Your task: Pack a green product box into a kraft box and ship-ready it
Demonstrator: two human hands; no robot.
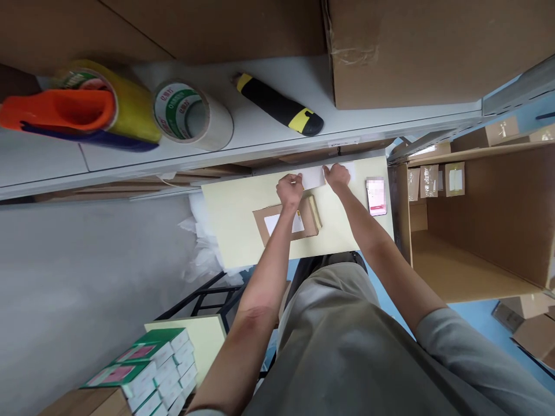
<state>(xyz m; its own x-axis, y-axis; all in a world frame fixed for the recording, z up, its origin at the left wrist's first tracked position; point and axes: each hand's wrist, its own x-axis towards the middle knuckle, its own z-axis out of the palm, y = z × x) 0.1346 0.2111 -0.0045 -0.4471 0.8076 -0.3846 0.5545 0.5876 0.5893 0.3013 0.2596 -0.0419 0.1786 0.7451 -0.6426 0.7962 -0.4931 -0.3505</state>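
My left hand (pixel 290 189) is closed, with its fingers pinching the left side of a white paper slip (pixel 313 178) near the back edge of the cream tabletop (pixel 232 216). On the slip's other side, my right hand (pixel 337 175) grips it with closed fingertips. White paper also shows just right of that hand; whether it is the same slip I cannot tell. Below my left hand lies a brown cardboard parcel (pixel 309 218) bearing a white label, partly hidden by my left forearm. A phone (pixel 376 196) with a lit screen rests at the tabletop's right end.
Above the tabletop, a shelf (pixel 281 138) carries an orange-handled tape dispenser (pixel 60 110), a tape roll (pixel 217 124), a black-and-yellow utility knife (pixel 280 104) and cardboard boxes. To the right stands a large open carton (pixel 485 242) with small parcels inside. Green-and-white boxes (pixel 160 370) are stacked at lower left.
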